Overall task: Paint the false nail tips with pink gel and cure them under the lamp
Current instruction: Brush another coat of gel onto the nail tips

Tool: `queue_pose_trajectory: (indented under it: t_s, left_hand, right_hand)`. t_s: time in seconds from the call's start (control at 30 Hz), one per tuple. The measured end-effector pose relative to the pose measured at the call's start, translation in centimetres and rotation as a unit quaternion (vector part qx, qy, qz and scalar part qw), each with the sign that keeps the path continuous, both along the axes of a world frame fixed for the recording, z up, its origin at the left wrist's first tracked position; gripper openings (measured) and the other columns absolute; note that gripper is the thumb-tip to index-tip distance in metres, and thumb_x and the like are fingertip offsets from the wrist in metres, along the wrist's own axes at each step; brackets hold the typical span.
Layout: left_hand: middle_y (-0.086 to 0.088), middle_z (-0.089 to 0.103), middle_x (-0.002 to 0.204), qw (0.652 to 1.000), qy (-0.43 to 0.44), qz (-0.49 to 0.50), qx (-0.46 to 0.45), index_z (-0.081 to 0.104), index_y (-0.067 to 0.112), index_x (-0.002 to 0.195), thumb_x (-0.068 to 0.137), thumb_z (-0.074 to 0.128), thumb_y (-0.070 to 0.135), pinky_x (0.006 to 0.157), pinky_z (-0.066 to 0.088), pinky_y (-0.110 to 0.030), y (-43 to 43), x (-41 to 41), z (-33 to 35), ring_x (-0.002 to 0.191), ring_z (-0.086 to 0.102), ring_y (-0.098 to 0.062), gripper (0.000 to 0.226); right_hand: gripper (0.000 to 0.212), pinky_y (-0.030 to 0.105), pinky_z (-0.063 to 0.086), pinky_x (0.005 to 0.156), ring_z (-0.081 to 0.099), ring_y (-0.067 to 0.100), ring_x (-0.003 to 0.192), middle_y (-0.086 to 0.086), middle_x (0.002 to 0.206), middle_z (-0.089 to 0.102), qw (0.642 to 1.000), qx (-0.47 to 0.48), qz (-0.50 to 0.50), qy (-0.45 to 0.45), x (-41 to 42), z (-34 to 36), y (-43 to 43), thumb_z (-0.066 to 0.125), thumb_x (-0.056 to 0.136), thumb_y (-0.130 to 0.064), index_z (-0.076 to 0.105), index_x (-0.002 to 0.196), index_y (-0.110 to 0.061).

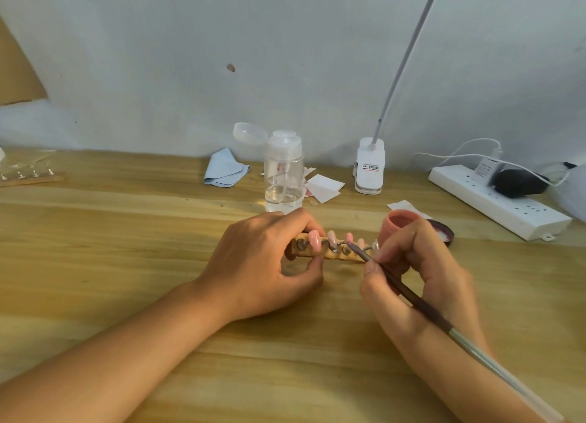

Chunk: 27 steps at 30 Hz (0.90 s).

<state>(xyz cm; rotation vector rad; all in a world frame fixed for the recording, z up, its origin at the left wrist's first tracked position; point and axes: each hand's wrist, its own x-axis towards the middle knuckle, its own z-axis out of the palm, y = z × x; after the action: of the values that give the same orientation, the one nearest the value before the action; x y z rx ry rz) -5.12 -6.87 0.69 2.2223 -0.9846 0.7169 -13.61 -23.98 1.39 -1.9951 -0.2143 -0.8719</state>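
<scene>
Wooden bench (126,296), left grip (263,264) clamps tip holder (336,255) steady so right grip (418,273), pinching brush (412,299), coats a nail tip (349,238).

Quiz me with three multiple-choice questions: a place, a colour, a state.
1. Where does the cloth lie? A) left of the bottle B) right of it C) on it
2. What colour is the jar? A) green B) black C) pink
3. What does the right hand do? A) lies flat B) holds the brush C) makes a fist
Answers: 1 A, the cloth lies left of the bottle; 2 C, the jar is pink; 3 B, it pinches the brush.
</scene>
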Motion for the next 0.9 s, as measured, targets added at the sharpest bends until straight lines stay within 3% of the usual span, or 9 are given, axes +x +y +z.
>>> queue_pose_trajectory:
  t_s: [0.2,0.33,0.9]
  left_hand:
    - [0.012,0.057,0.067,1.0,0.011,0.007,0.002,0.064,0.03,0.091,0.078,0.059,0.041,0.058,0.047,-0.031,0.0,0.01,0.01,0.062,0.051,-0.007,0.018]
    - [0.012,0.058,0.068,1.0,0.011,0.005,0.003,0.064,0.03,0.091,0.077,0.059,0.043,0.058,0.047,-0.03,0.08,0.08,0.0,0.062,0.05,-0.006,0.02]
    - [0.011,0.06,0.068,1.0,0.008,-0.004,0.003,0.064,0.03,0.092,0.08,0.058,0.04,0.056,0.048,-0.033,0.05,-0.08,0.07,0.061,0.054,-0.008,0.017]
  right_hand:
    - [0.013,0.021,0.045,0.06,0.055,0.016,0.065,-0.008,0.07,0.056,1.0,0.004,-0.004,0.005,-0.14,0.13,-0.05,0.061,0.067,-0.011,0.049,0.071,-0.016]
    - [0.013,0.028,0.048,0.061,0.057,0.017,0.067,-0.008,0.072,0.057,1.0,-0.017,-0.009,0.005,-0.12,0.16,-0.03,0.062,0.067,-0.012,0.05,0.072,-0.015]
    - [0.015,0.034,0.049,0.065,0.059,0.017,0.071,-0.009,0.073,0.059,0.999,-0.019,-0.048,0.004,-0.29,0.2,0.12,0.062,0.065,-0.015,0.05,0.07,-0.022]
